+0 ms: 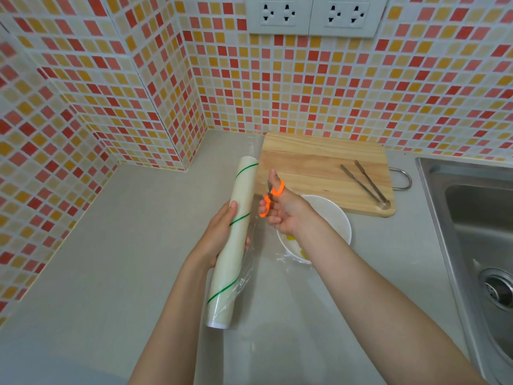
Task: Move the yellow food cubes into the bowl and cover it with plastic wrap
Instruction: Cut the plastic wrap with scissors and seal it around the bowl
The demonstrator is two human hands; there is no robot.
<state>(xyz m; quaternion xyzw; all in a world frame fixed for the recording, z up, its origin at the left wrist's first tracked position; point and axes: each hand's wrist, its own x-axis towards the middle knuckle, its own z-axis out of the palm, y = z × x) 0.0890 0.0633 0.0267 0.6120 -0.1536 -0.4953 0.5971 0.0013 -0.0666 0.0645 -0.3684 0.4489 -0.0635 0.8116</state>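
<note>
My left hand [219,240] grips a long roll of plastic wrap [236,245], pale with green stripes, held above the counter. A clear sheet [266,287] trails from the roll toward the right, over the white bowl [336,218]. Yellow food cubes [291,238] show inside the bowl, mostly hidden by my right forearm. My right hand [283,209] holds orange-handled scissors [273,194], thumb through one loop, blades close to the roll's right side.
A wooden cutting board [319,162] lies behind the bowl with metal tongs [366,184] on it. A steel sink [477,232] is at the right. Tiled walls enclose the counter corner at the back and left.
</note>
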